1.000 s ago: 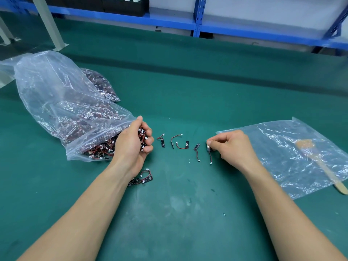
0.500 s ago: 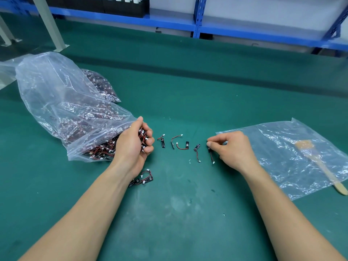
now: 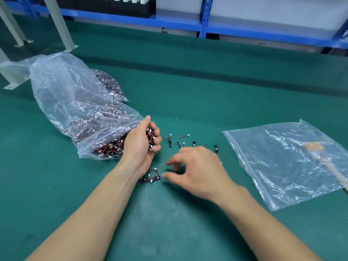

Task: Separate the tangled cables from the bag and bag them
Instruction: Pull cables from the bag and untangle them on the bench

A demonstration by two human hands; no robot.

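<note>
Red-and-black tangled cables (image 3: 150,136) with small white plugs fill my left hand (image 3: 139,147), whose fingers curl tight round the bunch right at the mouth of the big clear bag (image 3: 75,102). More of the same wiring lies heaped inside that bag. A small clump of cables (image 3: 151,177) lies on the mat just beside my left wrist. My right hand (image 3: 195,171) hovers next to it holding nothing, fingers loosely bent, thumb and forefinger apart. Beyond my right knuckles, separated cables (image 3: 183,139) lie singly in a row, partly hidden by the hand. Further right a flat empty-looking zip bag (image 3: 278,166) lies on the green mat (image 3: 188,87). A pale wooden tool (image 3: 320,153) shows through its plastic; I cannot tell whether it is inside or underneath. Blue shelving (image 3: 204,25) runs along the far edge.
</note>
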